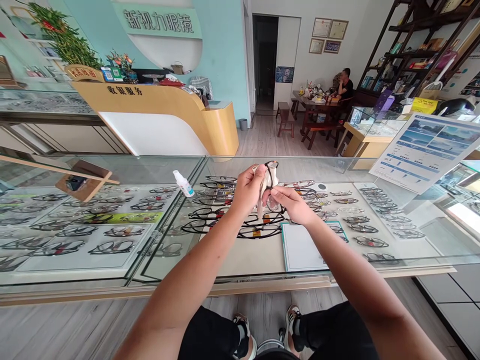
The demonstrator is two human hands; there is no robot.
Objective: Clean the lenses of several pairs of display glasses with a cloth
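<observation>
Over the glass display counter (240,267), my left hand (248,187) is closed on a pale cleaning cloth (260,202) wrapped about a pair of eyeglasses. The dark frame of these eyeglasses (270,164) shows at the top of the cloth. With thumb and fingers pinched, my right hand (293,204) grips the lower part of the eyeglasses. Cloth and fingers hide much of the frame. A small white spray bottle (183,184) stands on the glass to the left of my hands.
Rows of eyeglasses (262,231) lie beneath the glass. A wooden stand (85,181) is at the left, and a printed sign (423,150) stands at the right. Farther back are a cashier desk (150,117) and a person (344,85) seated at a table.
</observation>
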